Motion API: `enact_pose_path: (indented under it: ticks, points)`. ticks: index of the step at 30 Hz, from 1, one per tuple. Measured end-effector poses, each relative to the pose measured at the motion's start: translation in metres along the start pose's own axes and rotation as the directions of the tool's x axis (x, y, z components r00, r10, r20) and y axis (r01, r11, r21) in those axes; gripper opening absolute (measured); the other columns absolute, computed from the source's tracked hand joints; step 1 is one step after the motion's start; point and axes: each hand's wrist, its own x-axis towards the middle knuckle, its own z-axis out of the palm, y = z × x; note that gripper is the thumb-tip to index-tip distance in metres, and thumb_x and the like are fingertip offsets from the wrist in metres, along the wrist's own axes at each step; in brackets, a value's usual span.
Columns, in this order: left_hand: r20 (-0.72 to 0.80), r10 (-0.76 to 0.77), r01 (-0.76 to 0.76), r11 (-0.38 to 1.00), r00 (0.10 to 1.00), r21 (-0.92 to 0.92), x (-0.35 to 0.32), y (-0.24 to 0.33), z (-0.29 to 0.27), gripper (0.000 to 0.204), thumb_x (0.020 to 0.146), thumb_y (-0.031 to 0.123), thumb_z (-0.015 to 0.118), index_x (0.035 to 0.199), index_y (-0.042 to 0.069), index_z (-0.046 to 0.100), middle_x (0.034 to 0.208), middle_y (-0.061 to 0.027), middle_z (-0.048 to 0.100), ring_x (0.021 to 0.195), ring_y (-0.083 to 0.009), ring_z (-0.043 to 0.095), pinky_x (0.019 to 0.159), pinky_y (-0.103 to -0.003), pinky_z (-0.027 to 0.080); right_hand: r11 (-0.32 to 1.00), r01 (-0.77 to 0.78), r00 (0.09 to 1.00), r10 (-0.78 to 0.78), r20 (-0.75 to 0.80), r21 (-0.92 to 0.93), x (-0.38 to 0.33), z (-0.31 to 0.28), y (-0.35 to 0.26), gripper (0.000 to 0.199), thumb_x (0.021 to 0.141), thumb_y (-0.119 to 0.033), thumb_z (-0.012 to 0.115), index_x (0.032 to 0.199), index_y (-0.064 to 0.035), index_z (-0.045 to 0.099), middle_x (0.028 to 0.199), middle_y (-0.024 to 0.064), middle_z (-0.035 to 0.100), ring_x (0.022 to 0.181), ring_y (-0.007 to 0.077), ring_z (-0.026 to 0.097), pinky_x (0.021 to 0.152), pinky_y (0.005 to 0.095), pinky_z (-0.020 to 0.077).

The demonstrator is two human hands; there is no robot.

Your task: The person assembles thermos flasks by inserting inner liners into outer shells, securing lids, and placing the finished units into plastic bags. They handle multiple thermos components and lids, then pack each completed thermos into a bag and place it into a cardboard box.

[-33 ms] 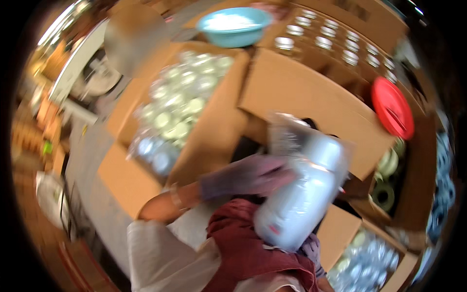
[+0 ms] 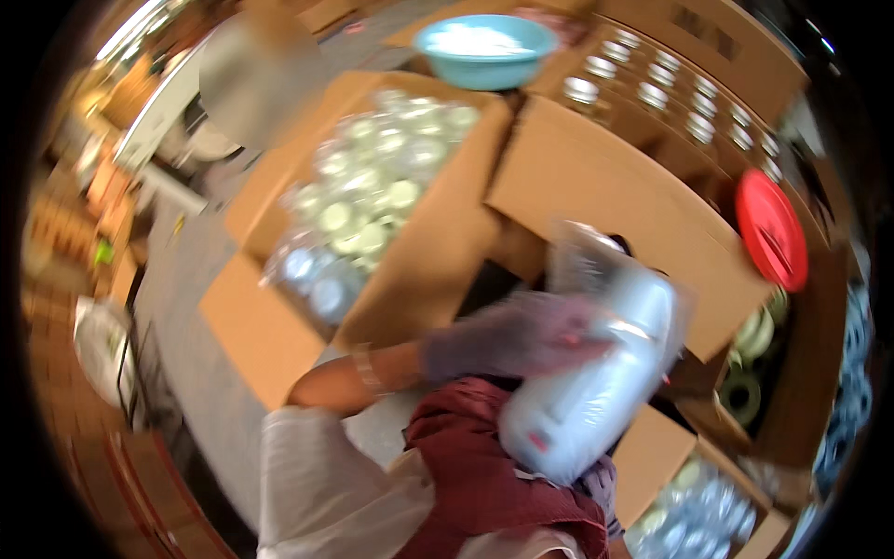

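My left hand (image 2: 521, 335), in a thin purplish glove, reaches across from the left and grips the side of a clear plastic bag of stacked white pieces (image 2: 605, 373). The bag is tilted, upper end to the right, and blurred by motion. Its lower end rests against a maroon cloth (image 2: 484, 475) at my front. A bit of my right hand (image 2: 603, 484), also gloved, shows under the bag's lower end; its grip is hidden.
An open cardboard box of plastic-wrapped lidded jars (image 2: 372, 196) stands at the left. Behind are a teal bowl (image 2: 484, 47) and another box of jars (image 2: 670, 84). A red round lid (image 2: 773, 228) and tape rolls (image 2: 745, 391) lie at the right.
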Motion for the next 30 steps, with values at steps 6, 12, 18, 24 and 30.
enact_pose_path:
  ticks: [6,12,18,24,30]
  points:
    - [0.062,-0.14,0.12,0.962,0.988,0.247,-0.036,-0.063,-0.005,0.029,0.08,0.022,0.061,0.099,0.0,0.06,0.084,-0.02,0.066,0.078,-0.0379,0.066,0.072,-0.043,0.055,0.982,0.107,0.981,-0.129,0.143,0.156,0.041,-0.014,0.006,0.03,0.069,-0.013,0.078,0.094,-0.0039,0.064,0.105,0.0168,0.06,0.098,0.0376,0.06,0.082,0.0459,0.0506]
    - [-0.489,-0.288,0.168,0.947,0.823,-0.276,-0.249,-0.164,-0.031,0.025,0.089,0.013,0.058,0.11,0.0,0.063,0.109,-0.0137,0.066,0.094,-0.0263,0.065,0.084,-0.034,0.053,0.828,0.11,0.973,-0.204,0.112,0.549,0.207,-0.025,-0.05,0.021,0.08,-0.015,0.071,0.093,0.0006,0.066,0.111,0.0206,0.06,0.095,0.0375,0.063,0.084,0.0427,0.051]
    - [-0.943,-0.289,-0.083,0.949,0.161,-0.305,-0.287,-0.147,-0.139,0.028,0.089,0.008,0.057,0.115,-0.002,0.056,0.109,-0.0161,0.064,0.084,-0.0252,0.067,0.078,-0.038,0.058,0.901,0.283,0.938,-0.331,0.102,0.328,0.385,0.03,-0.083,0.03,0.085,-0.005,0.061,0.115,-0.0039,0.062,0.123,0.0194,0.055,0.109,0.0371,0.055,0.094,0.0422,0.0444]
    - [-0.943,-0.098,0.817,0.476,-0.318,-0.325,-0.359,-0.256,-0.253,0.023,0.08,0.014,0.063,0.098,-0.001,0.062,0.09,-0.0241,0.065,0.089,-0.0403,0.065,0.082,-0.045,0.054,0.952,0.304,0.942,-0.294,0.163,-0.041,0.359,0.012,-0.014,0.037,0.079,-0.011,0.065,0.115,-0.0069,0.062,0.124,0.0194,0.053,0.114,0.0397,0.051,0.099,0.0482,0.0407]
    - [-0.893,-0.449,0.998,-0.068,-0.013,0.02,-0.413,-0.307,-0.303,0.032,0.082,0.025,0.06,0.099,0.001,0.07,0.1,-0.0255,0.069,0.098,-0.0397,0.066,0.087,-0.046,0.051,0.945,0.224,0.971,-0.195,0.14,-0.236,0.34,-0.012,0.024,0.034,0.078,-0.011,0.063,0.111,-0.0055,0.062,0.127,0.0182,0.053,0.123,0.0416,0.045,0.107,0.0555,0.0328]
